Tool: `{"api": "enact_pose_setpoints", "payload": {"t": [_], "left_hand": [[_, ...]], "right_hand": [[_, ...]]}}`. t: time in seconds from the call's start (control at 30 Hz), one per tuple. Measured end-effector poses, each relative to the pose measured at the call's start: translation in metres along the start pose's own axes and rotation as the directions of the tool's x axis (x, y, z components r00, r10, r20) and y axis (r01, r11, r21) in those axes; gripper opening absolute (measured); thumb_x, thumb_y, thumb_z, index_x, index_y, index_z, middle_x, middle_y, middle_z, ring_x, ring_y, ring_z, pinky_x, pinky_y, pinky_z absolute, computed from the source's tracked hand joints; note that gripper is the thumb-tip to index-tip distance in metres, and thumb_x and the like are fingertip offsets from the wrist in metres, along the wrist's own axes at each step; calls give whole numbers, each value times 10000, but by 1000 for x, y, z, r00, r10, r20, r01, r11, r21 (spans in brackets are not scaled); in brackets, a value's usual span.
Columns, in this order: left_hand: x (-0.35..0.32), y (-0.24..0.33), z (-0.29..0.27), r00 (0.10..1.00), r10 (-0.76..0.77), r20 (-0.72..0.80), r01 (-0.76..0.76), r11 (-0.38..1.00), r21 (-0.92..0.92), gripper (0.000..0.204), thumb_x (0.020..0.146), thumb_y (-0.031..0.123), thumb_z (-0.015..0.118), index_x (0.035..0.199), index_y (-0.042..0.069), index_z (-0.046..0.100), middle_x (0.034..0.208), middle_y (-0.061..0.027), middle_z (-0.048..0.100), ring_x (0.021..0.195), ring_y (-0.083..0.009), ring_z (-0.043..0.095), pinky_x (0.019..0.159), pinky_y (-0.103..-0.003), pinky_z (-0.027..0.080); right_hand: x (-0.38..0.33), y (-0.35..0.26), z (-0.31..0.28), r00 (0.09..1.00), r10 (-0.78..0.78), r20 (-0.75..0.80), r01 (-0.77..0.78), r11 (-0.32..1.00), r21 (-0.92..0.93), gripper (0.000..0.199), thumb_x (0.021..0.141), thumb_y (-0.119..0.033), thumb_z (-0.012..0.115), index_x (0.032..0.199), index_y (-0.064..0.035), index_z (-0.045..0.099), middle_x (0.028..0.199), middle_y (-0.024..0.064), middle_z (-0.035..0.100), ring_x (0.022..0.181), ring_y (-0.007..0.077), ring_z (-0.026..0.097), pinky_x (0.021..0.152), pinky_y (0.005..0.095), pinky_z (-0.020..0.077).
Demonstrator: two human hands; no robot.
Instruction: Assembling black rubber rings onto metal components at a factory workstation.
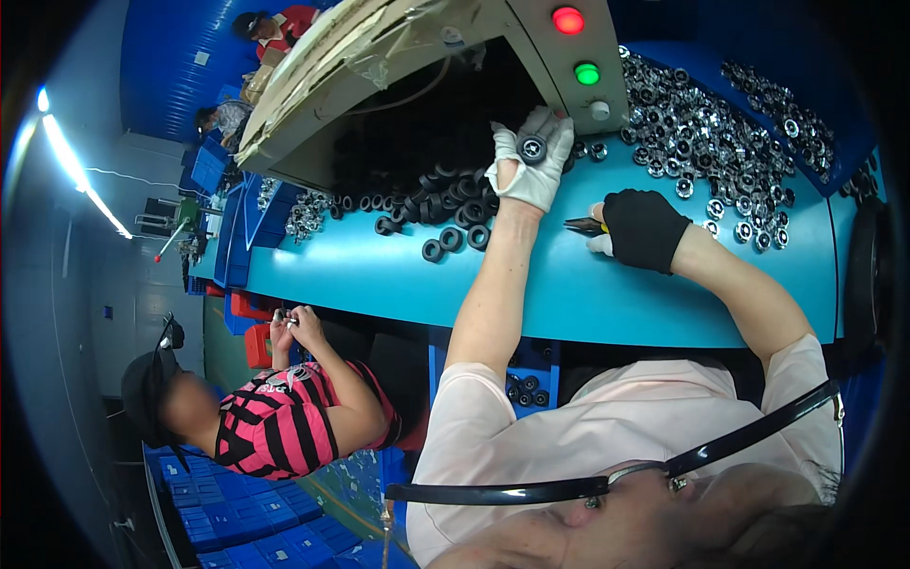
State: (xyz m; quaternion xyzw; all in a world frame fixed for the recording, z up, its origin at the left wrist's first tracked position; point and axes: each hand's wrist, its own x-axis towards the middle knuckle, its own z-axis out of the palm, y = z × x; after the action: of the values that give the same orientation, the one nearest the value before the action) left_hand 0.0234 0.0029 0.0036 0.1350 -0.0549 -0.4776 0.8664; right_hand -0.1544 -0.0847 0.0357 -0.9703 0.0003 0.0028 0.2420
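Note:
My left hand, in a white glove with bare fingertips, is closed around a small wheel, a black tyre with a shiny hub facing up. It is raised in front of the machine's dark opening. To its right, my right hand wears a black glove over a white one and grips pliers, whose dark jaws point left, apart from the wheel. Loose black tyres lie heaped left of my left hand. Chrome wheel hubs are spread in a large pile beyond my right hand.
A beige machine with red and green lights stands on the blue table. A blue bin wall borders the hubs at right. Below the table edge, a blue crate holds wheels. A co-worker in a striped shirt sits at left.

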Motion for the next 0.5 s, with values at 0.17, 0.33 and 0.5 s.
{"api": "enact_pose_setpoints", "payload": {"t": [0.17,0.33,0.5], "left_hand": [[2,-5,3,990,87,-112,-42,935,353,648,923,528,362,1190,-55,455,1226,-224,486,1077,-336,532,877,-419,511],[-1,-16,-1,996,48,-70,-6,868,496,653,913,542,379,1173,-48,480,1169,-199,535,1043,-301,554,859,-394,508],[-10,-31,11,996,30,-80,39,675,737,679,937,547,299,1142,-58,530,1113,-193,569,974,-264,585,850,-394,500]], "right_hand": [[5,3,-18,981,51,-189,-36,996,81,334,782,-315,638,952,-30,599,772,165,591,725,327,591,659,415,461],[9,1,-16,884,9,-467,12,999,42,310,761,-278,663,918,-16,604,787,170,615,738,314,609,680,397,480],[10,15,-11,875,-50,-481,-40,984,-176,323,765,-252,668,962,-9,587,793,163,602,734,311,591,674,396,474]]}}
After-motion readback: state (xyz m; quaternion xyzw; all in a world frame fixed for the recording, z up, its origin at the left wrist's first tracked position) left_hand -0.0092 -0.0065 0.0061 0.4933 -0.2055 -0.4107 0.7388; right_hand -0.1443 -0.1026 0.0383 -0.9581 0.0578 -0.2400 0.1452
